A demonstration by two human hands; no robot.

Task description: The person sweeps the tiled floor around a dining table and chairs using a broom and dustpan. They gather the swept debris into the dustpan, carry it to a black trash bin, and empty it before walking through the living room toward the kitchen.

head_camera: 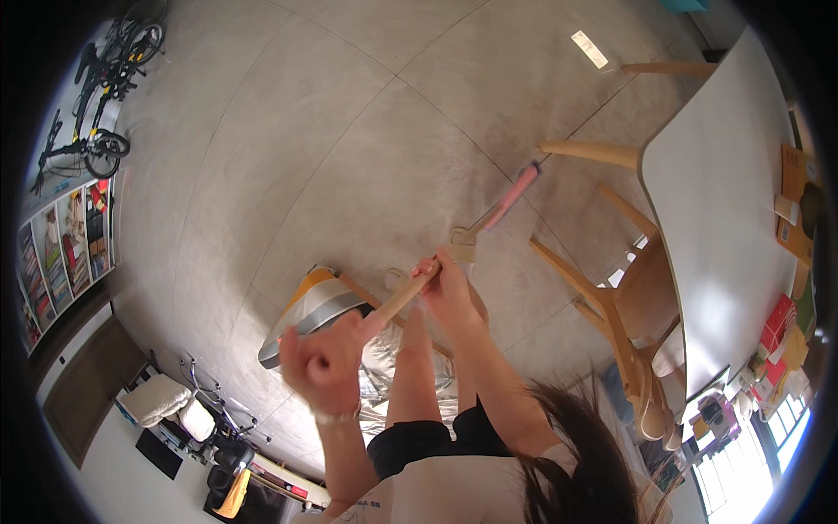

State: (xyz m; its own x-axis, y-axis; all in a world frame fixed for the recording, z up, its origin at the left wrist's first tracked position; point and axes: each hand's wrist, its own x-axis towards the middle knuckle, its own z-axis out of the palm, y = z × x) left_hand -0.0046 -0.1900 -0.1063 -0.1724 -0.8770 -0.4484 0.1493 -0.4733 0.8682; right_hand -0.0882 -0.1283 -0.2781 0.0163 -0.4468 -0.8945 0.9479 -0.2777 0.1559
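A broom with a pale wooden-looking handle (404, 298) slants across the picture from lower left to upper right. My left hand (322, 360) is wrapped around its top end, thumb sticking out. Farther down the handle, my right hand (450, 288) grips it in front of my legs. The pink broom head (514, 195) is at floor level, close to a wooden table leg (589, 152); its bristles are hard to make out. Below my right hand, a slipper (463, 253) shows on one foot, partly hidden by the handle.
A white table (687, 196) fills the right side, with a wooden chair (615, 314) beside it. A striped cushion-like item (314, 314) stands left of my legs. Bicycles (98, 98) and a bookshelf (65, 255) line the left. A pale strip (589, 49) lies on the grey floor (314, 164).
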